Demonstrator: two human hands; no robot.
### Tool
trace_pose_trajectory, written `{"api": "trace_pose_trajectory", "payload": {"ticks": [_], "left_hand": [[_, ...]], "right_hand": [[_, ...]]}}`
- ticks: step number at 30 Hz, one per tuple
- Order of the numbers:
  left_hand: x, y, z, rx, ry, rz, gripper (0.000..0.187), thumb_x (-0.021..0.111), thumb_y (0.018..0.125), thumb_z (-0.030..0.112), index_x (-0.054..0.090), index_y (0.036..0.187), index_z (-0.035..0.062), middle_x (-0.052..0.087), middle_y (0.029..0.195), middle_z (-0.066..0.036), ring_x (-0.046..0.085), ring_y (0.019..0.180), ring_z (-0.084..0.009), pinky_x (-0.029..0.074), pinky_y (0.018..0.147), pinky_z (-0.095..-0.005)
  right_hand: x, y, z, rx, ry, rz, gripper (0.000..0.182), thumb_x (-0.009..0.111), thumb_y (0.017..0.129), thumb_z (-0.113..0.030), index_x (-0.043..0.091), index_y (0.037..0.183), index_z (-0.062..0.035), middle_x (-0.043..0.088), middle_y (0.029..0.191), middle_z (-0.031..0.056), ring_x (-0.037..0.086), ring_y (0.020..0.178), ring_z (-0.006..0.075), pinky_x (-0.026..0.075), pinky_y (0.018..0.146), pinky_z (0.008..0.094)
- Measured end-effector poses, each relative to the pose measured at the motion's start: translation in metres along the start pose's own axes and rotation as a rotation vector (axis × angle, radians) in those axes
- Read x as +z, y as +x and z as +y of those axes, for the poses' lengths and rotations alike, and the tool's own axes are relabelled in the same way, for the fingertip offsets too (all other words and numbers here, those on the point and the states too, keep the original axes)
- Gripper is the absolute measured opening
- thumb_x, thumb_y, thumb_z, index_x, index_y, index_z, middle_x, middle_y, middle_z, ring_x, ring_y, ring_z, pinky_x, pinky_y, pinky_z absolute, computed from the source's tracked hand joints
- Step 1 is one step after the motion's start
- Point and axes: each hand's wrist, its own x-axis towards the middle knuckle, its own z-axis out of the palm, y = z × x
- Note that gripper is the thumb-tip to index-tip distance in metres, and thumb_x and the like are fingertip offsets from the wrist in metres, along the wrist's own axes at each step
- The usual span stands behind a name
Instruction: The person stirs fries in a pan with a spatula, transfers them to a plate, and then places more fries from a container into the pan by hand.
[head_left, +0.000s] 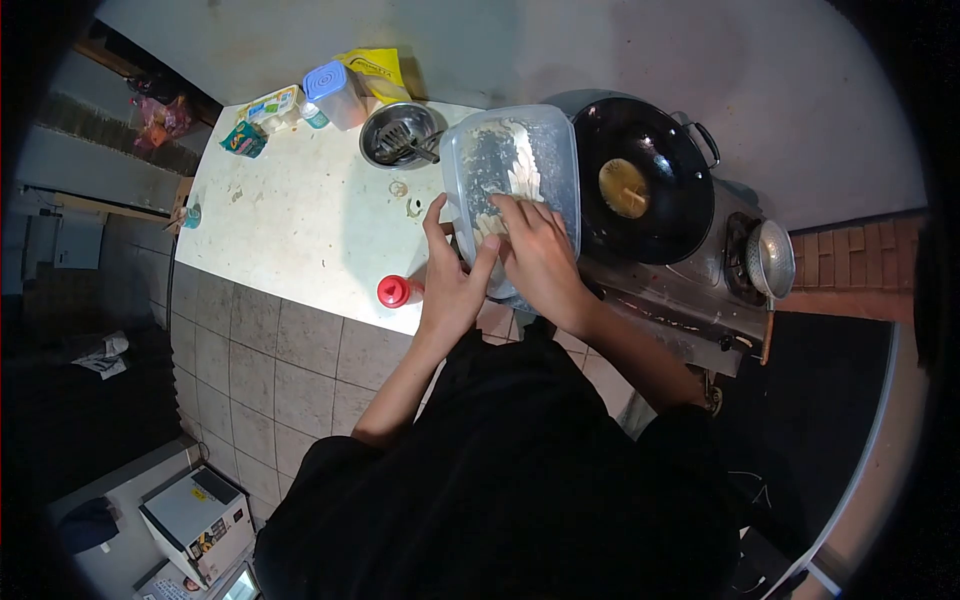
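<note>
A clear plastic container [463, 135] sits in front of me, overhanging the table's right end. Inside lie pale, floured strips [523, 165], some in a row along its right side, others nearer me. My left hand [455, 285] is at the container's near left corner, thumb over the rim and index finger outside it; its other fingers are hidden. My right hand [537, 245] reaches inside, fingers bent down together on the nearer strips, and its fingertips are partly hidden. Right of the container, a black wok [660, 160] holds some yellowish oil [625, 190] with a pale piece in it.
A steel bowl [370, 135] with a slotted spatula [395, 142] stands behind left. A red-capped bottle [395, 291] is near the table's front edge. A lidded tub [335, 95], a yellow bag [375, 70] and packets line the back. A silver pan [770, 258] rests at the right.
</note>
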Motion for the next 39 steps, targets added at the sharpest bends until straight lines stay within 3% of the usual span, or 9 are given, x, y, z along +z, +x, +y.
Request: {"api": "trace_pose_trajectory", "payload": {"ticks": [20, 27, 29, 32, 34, 36, 38, 39], "left_hand": [[0.002, -0.003, 0.003, -0.004, 0.000, -0.020, 0.075, 0.061, 0.098, 0.028, 0.015, 0.150, 0.0005, 0.055, 0.120, -0.029, 0.061, 0.109, -0.0341, 0.048, 0.094, -0.0404], [0.002, 0.005, -0.011, 0.008, 0.029, -0.005, 0.078, 0.061, 0.098, 0.033, 0.014, 0.151, 0.0011, 0.054, 0.120, -0.028, 0.062, 0.105, -0.0333, 0.049, 0.089, -0.0395], [0.000, 0.004, -0.013, -0.031, 0.041, -0.003, 0.078, 0.061, 0.098, 0.035, 0.014, 0.151, 0.0010, 0.054, 0.119, -0.028, 0.062, 0.103, -0.0333, 0.050, 0.087, -0.0390], [-0.004, 0.001, -0.015, -0.072, 0.053, 0.009, 0.080, 0.060, 0.098, 0.039, 0.015, 0.151, 0.0010, 0.053, 0.118, -0.029, 0.063, 0.098, -0.0331, 0.052, 0.080, -0.0372], [-0.006, -0.001, -0.007, -0.161, 0.068, -0.001, 0.073, 0.053, 0.100, 0.040, 0.016, 0.151, 0.0031, 0.048, 0.124, -0.031, 0.057, 0.112, -0.0363, 0.046, 0.096, -0.0403], [-0.006, -0.002, -0.009, -0.164, 0.061, -0.001, 0.073, 0.052, 0.100, 0.041, 0.017, 0.151, 0.0037, 0.048, 0.125, -0.032, 0.057, 0.113, -0.0375, 0.045, 0.097, -0.0411], [-0.005, -0.003, -0.017, -0.112, 0.088, 0.046, 0.077, 0.059, 0.098, 0.040, 0.016, 0.150, 0.0019, 0.053, 0.118, -0.031, 0.063, 0.102, -0.0345, 0.052, 0.082, -0.0374], [-0.005, -0.003, -0.019, -0.115, 0.090, 0.048, 0.077, 0.059, 0.098, 0.040, 0.016, 0.150, 0.0019, 0.053, 0.118, -0.031, 0.063, 0.102, -0.0345, 0.052, 0.082, -0.0374]], "right_hand": [[0.000, 0.004, 0.002, 0.052, 0.009, 0.009, 0.051, 0.062, 0.079, -0.001, 0.051, 0.129, -0.0063, 0.063, 0.098, 0.0192, 0.059, 0.099, 0.0369, 0.043, 0.089, 0.0472], [-0.063, 0.007, -0.012, 0.149, 0.166, 0.140, 0.050, 0.064, 0.081, 0.000, 0.053, 0.129, -0.0084, 0.061, 0.092, 0.0125, 0.059, 0.091, 0.0342, 0.046, 0.084, 0.0427], [-0.094, 0.015, 0.008, 0.082, 0.077, 0.230, 0.046, 0.062, 0.084, 0.002, 0.054, 0.127, -0.0095, 0.061, 0.091, 0.0108, 0.059, 0.088, 0.0333, 0.046, 0.080, 0.0430], [-0.129, 0.030, 0.071, 0.090, -0.057, 0.040, 0.051, 0.062, 0.085, 0.002, 0.050, 0.132, -0.0143, 0.061, 0.087, 0.0120, 0.060, 0.089, 0.0338, 0.046, 0.083, 0.0448], [-0.130, 0.033, 0.129, 0.099, -0.077, -0.044, 0.053, 0.060, 0.083, 0.004, 0.050, 0.131, -0.0136, 0.061, 0.085, 0.0129, 0.060, 0.089, 0.0347, 0.045, 0.083, 0.0454], [-0.118, 0.030, 0.190, 0.129, -0.220, -0.240, 0.053, 0.059, 0.081, 0.005, 0.050, 0.130, -0.0126, 0.064, 0.091, 0.0149, 0.062, 0.094, 0.0355, 0.046, 0.086, 0.0446], [-0.103, 0.027, 0.232, 0.108, -0.311, -0.264, 0.052, 0.058, 0.080, 0.005, 0.051, 0.128, -0.0119, 0.065, 0.093, 0.0163, 0.062, 0.098, 0.0357, 0.047, 0.088, 0.0444], [-0.096, 0.025, 0.248, 0.091, -0.401, -0.289, 0.051, 0.057, 0.079, 0.005, 0.051, 0.127, -0.0112, 0.066, 0.096, 0.0176, 0.062, 0.101, 0.0360, 0.047, 0.089, 0.0441]]}}
